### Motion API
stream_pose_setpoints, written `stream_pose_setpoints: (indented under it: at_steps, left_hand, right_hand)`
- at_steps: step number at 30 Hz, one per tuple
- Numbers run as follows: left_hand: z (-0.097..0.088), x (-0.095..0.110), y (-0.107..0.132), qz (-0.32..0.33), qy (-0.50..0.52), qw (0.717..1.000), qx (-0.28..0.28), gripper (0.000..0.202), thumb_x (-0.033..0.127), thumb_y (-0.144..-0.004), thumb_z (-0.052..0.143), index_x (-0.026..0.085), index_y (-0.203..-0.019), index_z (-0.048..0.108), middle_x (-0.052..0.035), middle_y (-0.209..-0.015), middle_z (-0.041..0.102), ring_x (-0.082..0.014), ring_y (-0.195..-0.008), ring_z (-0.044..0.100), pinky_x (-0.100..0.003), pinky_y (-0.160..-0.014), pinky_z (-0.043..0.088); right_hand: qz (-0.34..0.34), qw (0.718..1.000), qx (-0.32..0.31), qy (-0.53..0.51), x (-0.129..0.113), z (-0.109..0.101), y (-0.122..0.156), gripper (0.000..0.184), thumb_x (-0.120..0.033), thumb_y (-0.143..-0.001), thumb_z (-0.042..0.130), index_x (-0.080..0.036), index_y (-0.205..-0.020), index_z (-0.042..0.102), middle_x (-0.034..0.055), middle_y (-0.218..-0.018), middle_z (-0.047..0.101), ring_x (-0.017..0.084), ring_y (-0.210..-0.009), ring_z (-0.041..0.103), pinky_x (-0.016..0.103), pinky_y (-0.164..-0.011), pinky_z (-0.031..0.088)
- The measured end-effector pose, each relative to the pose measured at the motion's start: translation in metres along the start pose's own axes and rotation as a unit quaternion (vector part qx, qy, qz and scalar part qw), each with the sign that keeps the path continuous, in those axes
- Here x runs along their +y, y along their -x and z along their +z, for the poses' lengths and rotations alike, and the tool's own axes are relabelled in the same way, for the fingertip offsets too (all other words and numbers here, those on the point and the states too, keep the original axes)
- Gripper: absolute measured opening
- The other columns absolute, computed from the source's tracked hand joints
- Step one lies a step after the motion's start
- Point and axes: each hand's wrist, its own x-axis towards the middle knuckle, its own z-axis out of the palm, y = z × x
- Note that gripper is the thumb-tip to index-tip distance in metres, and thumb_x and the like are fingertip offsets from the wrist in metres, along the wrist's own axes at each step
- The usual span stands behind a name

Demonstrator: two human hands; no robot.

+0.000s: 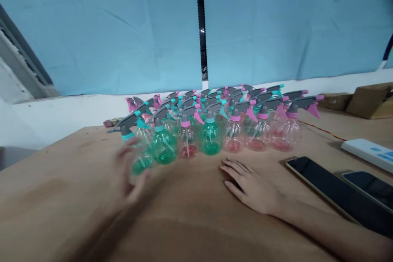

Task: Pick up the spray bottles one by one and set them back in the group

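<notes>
My left hand (127,176) is blurred by motion beside a green spray bottle (143,163) at the left end of the front row. Its fingers and thumb are apart in a C shape, partly in front of that bottle. The bottle's grey head with turquoise trigger shows sharply above the hand; contact is hard to make out. My right hand (251,186) rests palm down on the table, fingers stretched out, holding nothing. Just beyond it stand clear spray bottles (233,133) with pink collars and another green spray bottle (210,137).
Several rows of spray bottles stand close together on the wooden table (190,221). Two phones, a large one (325,184) and a smaller one (373,188), lie at the right. Behind them are a white power strip (368,151) and a cardboard box (371,100). A blue sheet (123,28) covers the wall.
</notes>
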Motion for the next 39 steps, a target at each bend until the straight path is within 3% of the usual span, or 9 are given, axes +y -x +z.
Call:
stream_pose_setpoints:
  at_steps: [2,3,5,7,12,39]
  left_hand:
    - [0.018,0.032,-0.003,0.182,0.022,0.963,-0.199,0.051,0.031,-0.084,0.043,0.033,-0.133,0.031,-0.0029,-0.142,0.032,-0.0269,-0.126,0.035,-0.044,-0.102,0.031]
    - [0.029,0.045,-0.005,0.199,0.024,0.941,-0.272,0.050,0.031,-0.086,0.042,0.029,-0.135,0.031,-0.0049,-0.142,0.034,-0.0260,-0.127,0.034,-0.043,-0.104,0.029]
    - [0.052,0.064,-0.008,0.192,0.039,0.912,-0.361,0.052,0.038,-0.087,0.041,0.022,-0.136,0.032,-0.0082,-0.140,0.037,-0.0249,-0.127,0.036,-0.042,-0.104,0.030]
    - [0.072,0.073,-0.010,0.177,0.055,0.895,-0.405,0.053,0.042,-0.088,0.039,0.019,-0.135,0.035,-0.0088,-0.141,0.036,-0.0246,-0.128,0.034,-0.042,-0.105,0.029]
    - [0.093,0.070,-0.006,0.144,0.077,0.893,-0.419,0.056,0.044,-0.090,0.033,0.018,-0.139,0.026,-0.0069,-0.146,0.026,-0.0221,-0.134,0.023,-0.041,-0.108,0.025]
    - [0.091,0.070,-0.006,0.150,0.069,0.890,-0.425,0.058,0.043,-0.090,0.033,0.015,-0.140,0.024,-0.0074,-0.146,0.023,-0.0204,-0.135,0.020,-0.039,-0.110,0.021]
  right_hand:
    - [-0.003,1.000,-0.002,0.000,0.000,0.000,0.000,0.043,-0.032,-0.089,0.038,-0.014,-0.128,0.047,0.0115,-0.134,0.045,0.024,-0.126,0.036,0.044,-0.105,0.030]
    - [-0.004,1.000,-0.002,0.000,0.000,0.000,0.000,0.043,-0.032,-0.089,0.038,-0.015,-0.128,0.046,0.0113,-0.134,0.045,0.024,-0.126,0.036,0.044,-0.105,0.029]
    - [-0.006,1.000,0.000,0.000,0.000,-0.001,0.000,0.044,-0.032,-0.089,0.038,-0.016,-0.129,0.046,0.0114,-0.134,0.045,0.024,-0.126,0.036,0.045,-0.104,0.030]
    - [-0.006,1.000,0.000,0.002,-0.001,-0.002,0.000,0.044,-0.032,-0.089,0.038,-0.015,-0.129,0.046,0.0118,-0.134,0.046,0.024,-0.126,0.037,0.045,-0.104,0.030]
    - [-0.003,1.000,-0.012,0.012,-0.002,-0.004,-0.001,0.045,-0.032,-0.090,0.037,-0.013,-0.130,0.045,0.0123,-0.135,0.044,0.023,-0.127,0.036,0.044,-0.105,0.029]
    - [0.000,0.999,-0.026,0.021,-0.003,-0.004,0.000,0.046,-0.034,-0.091,0.035,-0.012,-0.131,0.044,0.0113,-0.137,0.042,0.023,-0.127,0.034,0.044,-0.105,0.029]
